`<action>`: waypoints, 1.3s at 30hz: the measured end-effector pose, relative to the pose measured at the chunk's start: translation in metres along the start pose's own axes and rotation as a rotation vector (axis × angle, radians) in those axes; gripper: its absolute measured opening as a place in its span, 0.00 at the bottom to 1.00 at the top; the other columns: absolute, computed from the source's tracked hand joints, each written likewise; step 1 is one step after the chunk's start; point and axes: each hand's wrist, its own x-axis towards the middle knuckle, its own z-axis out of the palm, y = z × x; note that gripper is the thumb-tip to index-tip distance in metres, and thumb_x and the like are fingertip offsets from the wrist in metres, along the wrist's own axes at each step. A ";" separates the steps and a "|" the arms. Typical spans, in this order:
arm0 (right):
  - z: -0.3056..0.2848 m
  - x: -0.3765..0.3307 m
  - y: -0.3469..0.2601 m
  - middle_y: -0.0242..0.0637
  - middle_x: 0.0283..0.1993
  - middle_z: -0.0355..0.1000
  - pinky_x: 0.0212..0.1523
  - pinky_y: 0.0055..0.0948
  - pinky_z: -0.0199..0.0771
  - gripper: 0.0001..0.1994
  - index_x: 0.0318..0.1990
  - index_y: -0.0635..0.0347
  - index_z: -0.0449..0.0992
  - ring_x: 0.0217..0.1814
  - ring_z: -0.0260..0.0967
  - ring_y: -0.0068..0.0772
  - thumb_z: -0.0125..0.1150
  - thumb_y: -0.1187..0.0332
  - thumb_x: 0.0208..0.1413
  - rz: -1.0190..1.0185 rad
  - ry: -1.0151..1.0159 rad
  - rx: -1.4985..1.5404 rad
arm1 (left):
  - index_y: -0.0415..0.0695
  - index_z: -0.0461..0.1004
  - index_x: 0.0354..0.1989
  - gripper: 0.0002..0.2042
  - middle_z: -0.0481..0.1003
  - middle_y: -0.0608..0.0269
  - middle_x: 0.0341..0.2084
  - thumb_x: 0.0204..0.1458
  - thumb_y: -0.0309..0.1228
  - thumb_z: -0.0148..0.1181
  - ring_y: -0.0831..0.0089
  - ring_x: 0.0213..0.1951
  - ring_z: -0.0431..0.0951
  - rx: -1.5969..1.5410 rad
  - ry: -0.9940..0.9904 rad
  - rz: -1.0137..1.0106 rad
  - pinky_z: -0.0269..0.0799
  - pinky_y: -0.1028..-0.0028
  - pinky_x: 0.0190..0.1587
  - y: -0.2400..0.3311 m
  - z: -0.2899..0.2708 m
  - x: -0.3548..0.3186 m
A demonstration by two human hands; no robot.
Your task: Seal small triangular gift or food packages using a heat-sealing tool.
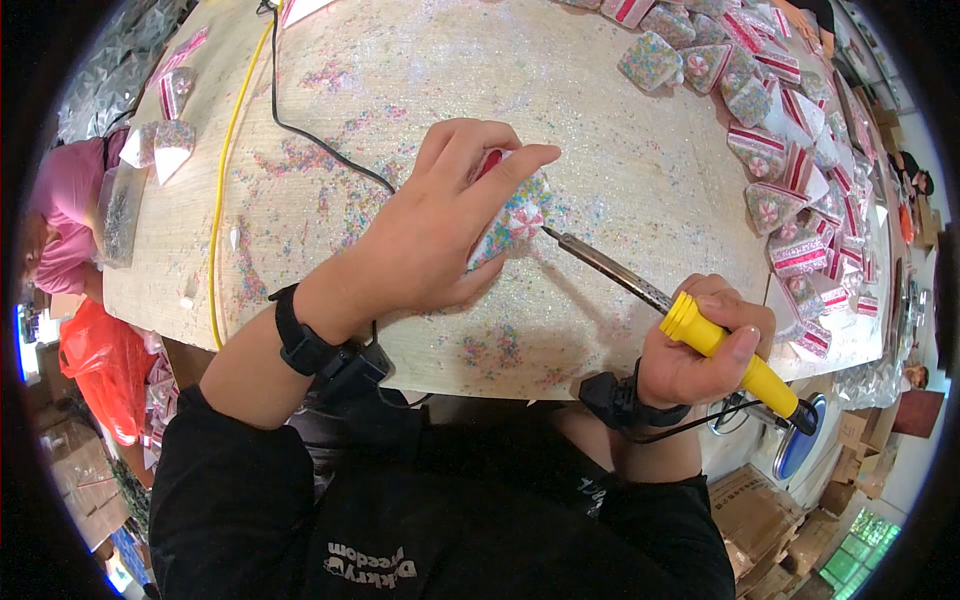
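My left hand (430, 230) is wrapped round a small ornament (497, 232) covered in pastel sprinkles, with a pink-and-white swirl candy (525, 219) on the side facing right. A bit of red shows between the fingers; the palm hides the rest. In my right hand (705, 345) is a soldering iron (735, 362) with a yellow handle and a metal shaft (615, 270). Its dark tip points left and comes close to the swirl candy; whether it touches, I cannot tell. Both hands are over the pale wooden table (560, 90), near its front edge.
Many finished-looking sprinkled ornaments (790, 210) lie heaped along the right side. A few more (165, 148) sit at the far left. A yellow cable (228, 170) and a black cord (300, 128) cross the table among loose sprinkles. People sit beyond its left and right ends.
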 end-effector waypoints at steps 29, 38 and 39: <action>-0.002 -0.008 0.012 0.45 0.29 0.70 0.32 0.26 0.66 0.21 0.34 0.67 0.71 0.29 0.66 0.31 0.46 0.54 0.63 0.130 0.159 -0.046 | 0.45 0.66 0.62 0.30 0.64 0.45 0.53 0.50 0.34 0.68 0.48 0.56 0.65 -0.143 0.094 -0.117 0.64 0.59 0.60 -0.010 0.001 0.001; 0.006 -0.003 -0.003 0.43 0.29 0.70 0.26 0.22 0.63 0.21 0.35 0.67 0.72 0.27 0.64 0.27 0.49 0.53 0.63 0.195 0.101 0.051 | 0.45 0.65 0.64 0.34 0.63 0.49 0.57 0.44 0.27 0.65 0.52 0.59 0.65 -0.121 0.027 -0.136 0.60 0.62 0.64 -0.007 0.000 -0.001; 0.005 -0.002 -0.006 0.43 0.29 0.70 0.26 0.21 0.62 0.20 0.35 0.67 0.72 0.27 0.64 0.26 0.50 0.53 0.63 0.222 0.058 0.027 | 0.45 0.65 0.64 0.34 0.63 0.49 0.57 0.44 0.26 0.66 0.52 0.59 0.65 -0.116 0.022 -0.128 0.60 0.62 0.64 -0.008 0.000 0.000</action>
